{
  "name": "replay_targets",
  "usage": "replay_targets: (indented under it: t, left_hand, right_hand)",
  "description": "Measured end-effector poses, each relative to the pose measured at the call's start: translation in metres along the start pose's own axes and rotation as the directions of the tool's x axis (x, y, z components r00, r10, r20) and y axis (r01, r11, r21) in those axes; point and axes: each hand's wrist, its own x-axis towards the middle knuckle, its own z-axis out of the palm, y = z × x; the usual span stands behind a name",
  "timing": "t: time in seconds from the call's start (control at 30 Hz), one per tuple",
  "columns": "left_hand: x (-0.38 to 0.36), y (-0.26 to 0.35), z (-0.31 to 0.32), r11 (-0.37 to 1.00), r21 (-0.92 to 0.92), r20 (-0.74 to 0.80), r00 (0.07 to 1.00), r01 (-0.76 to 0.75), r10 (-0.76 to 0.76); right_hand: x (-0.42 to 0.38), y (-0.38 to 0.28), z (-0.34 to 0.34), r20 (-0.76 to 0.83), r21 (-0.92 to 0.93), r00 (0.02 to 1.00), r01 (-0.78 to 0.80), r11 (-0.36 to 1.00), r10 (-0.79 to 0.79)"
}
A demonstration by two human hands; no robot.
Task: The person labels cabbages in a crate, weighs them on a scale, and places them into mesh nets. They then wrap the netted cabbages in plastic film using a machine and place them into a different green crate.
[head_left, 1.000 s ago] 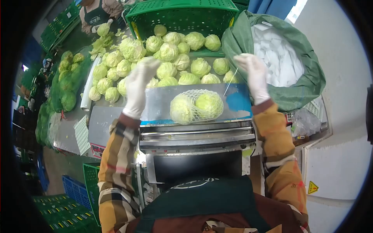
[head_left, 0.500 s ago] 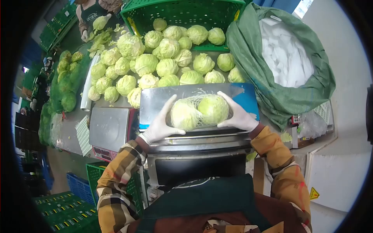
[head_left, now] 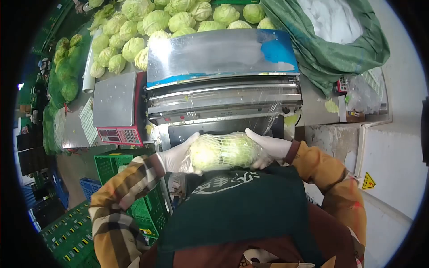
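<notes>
Two pale green cabbages (head_left: pixel 222 152) lie side by side in a white mesh net, close against the front of my apron. My left hand (head_left: pixel 177 155), in a white glove, grips their left end. On the right end, my right hand (head_left: pixel 273 146) holds them the same way, its fingertips partly hidden underneath. Clear plastic film clings around the bundle and stretches up toward the wrapping machine (head_left: pixel 223 96). The machine's flat metal top (head_left: pixel 210 56), with peeling blue edges, bears nothing.
Loose cabbages (head_left: pixel 156 22) are piled behind the machine. A scale (head_left: pixel 115 100) with a red keypad stands at left, near green crates (head_left: pixel 107 167). At right are a green sack (head_left: pixel 330 62) of white foam nets and a white cabinet (head_left: pixel 393 165).
Both hands have brought the netted cabbages off the machine's top, down toward my body. Film now shows around them. My view has tilted downward.
</notes>
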Motion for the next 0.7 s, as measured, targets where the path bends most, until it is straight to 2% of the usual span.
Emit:
replay_targets:
  t: [0.03, 0.07, 0.1, 0.13, 0.17, 0.2, 0.23, 0.27, 0.3, 0.33, 0.37, 0.4, 0.43, 0.47, 0.5, 0.53, 0.6, 0.63, 0.67, 0.7]
  left_hand:
    - [0.008, -0.008, -0.006, 0.996, -0.082, 0.102, 0.993, -0.046, 0.054]
    - [0.005, -0.013, -0.004, 0.996, -0.076, 0.101, 0.994, -0.041, 0.049]
    - [0.000, -0.020, 0.002, 0.988, -0.081, -0.017, 0.992, -0.128, 0.127]
    - [-0.006, -0.029, 0.008, 0.972, -0.083, -0.136, 0.969, -0.219, 0.206]
    - [-0.015, -0.036, 0.011, 0.972, -0.082, -0.137, 0.968, -0.222, 0.209]
    - [-0.027, -0.043, 0.013, 0.962, 0.016, -0.332, 0.906, -0.272, 0.262]
    - [-0.035, -0.053, 0.013, 0.946, 0.121, -0.506, 0.801, -0.300, 0.319]
    - [-0.033, -0.069, 0.010, 0.945, 0.121, -0.508, 0.799, -0.303, 0.321]
    - [-0.029, -0.087, 0.004, 0.858, 0.250, -0.447, 0.733, -0.448, 0.513]
    - [-0.028, -0.100, -0.001, 0.732, 0.364, -0.361, 0.637, -0.576, 0.681]
    - [-0.027, -0.106, 0.008, 0.683, 0.407, -0.377, 0.569, -0.606, 0.730]
    - [-0.020, -0.113, 0.012, 0.569, 0.396, -0.395, 0.426, -0.721, 0.814]
    - [-0.015, -0.113, 0.011, 0.565, 0.398, -0.397, 0.419, -0.723, 0.817]
    - [-0.009, -0.111, 0.009, 0.453, 0.313, -0.477, 0.275, -0.834, 0.835]
    - [-0.006, -0.102, 0.017, 0.317, 0.236, -0.561, 0.138, -0.919, 0.816]
    - [0.000, -0.089, 0.029, 0.269, 0.245, -0.662, 0.042, -0.931, 0.748]
    - [0.006, -0.073, 0.030, 0.246, 0.275, -0.725, -0.032, -0.929, 0.688]
    - [0.009, -0.069, 0.025, 0.175, 0.190, -0.725, -0.018, -0.966, 0.688]
    - [0.010, -0.068, 0.019, 0.171, 0.189, -0.723, -0.019, -0.967, 0.690]
    - [0.008, -0.066, 0.013, 0.160, 0.226, -0.740, -0.063, -0.961, 0.669]
  right_hand:
    - [0.009, 0.011, -0.002, 0.015, 0.101, 1.000, 0.026, 0.995, -0.028]
    - [0.011, 0.017, -0.004, 0.024, 0.204, 0.998, 0.056, 0.977, -0.062]
    - [-0.001, 0.017, -0.001, 0.007, 0.344, 0.998, 0.061, 0.937, -0.068]
    - [-0.002, 0.027, -0.006, 0.009, 0.343, 0.998, 0.058, 0.937, -0.065]
    - [-0.001, 0.041, -0.012, -0.041, 0.383, 0.988, 0.154, 0.911, -0.150]
    - [-0.002, 0.049, -0.013, -0.094, 0.416, 0.968, 0.252, 0.874, -0.234]
    - [-0.007, 0.056, -0.008, -0.144, 0.405, 0.948, 0.319, 0.857, -0.285]
    - [-0.017, 0.055, 0.001, -0.142, 0.402, 0.947, 0.320, 0.858, -0.287]
    - [-0.030, 0.052, 0.012, -0.233, 0.161, 0.872, 0.471, 0.867, -0.430]
    - [-0.035, 0.052, 0.020, -0.278, -0.099, 0.767, 0.577, 0.811, -0.579]
    - [-0.023, 0.066, 0.022, -0.330, -0.283, 0.614, 0.660, 0.696, -0.717]
    - [-0.018, 0.075, 0.021, -0.322, -0.285, 0.614, 0.663, 0.692, -0.721]
    - [-0.017, 0.084, 0.019, -0.436, -0.473, 0.449, 0.623, 0.623, -0.780]
    - [-0.014, 0.089, 0.015, -0.504, -0.642, 0.253, 0.530, 0.554, -0.826]
    - [-0.009, 0.091, 0.014, -0.549, -0.504, 0.268, 0.649, 0.569, -0.792]
    - [-0.008, 0.089, 0.016, -0.550, -0.506, 0.265, 0.649, 0.569, -0.792]
    - [-0.005, 0.073, 0.026, -0.667, -0.414, 0.158, 0.734, 0.539, -0.728]
    - [0.015, 0.076, 0.017, -0.706, -0.479, 0.034, 0.713, 0.512, -0.707]
    - [0.014, 0.066, 0.020, -0.704, -0.483, 0.030, 0.712, 0.510, -0.709]
    - [0.011, 0.051, 0.026, -0.786, -0.363, 0.034, 0.783, 0.505, -0.617]
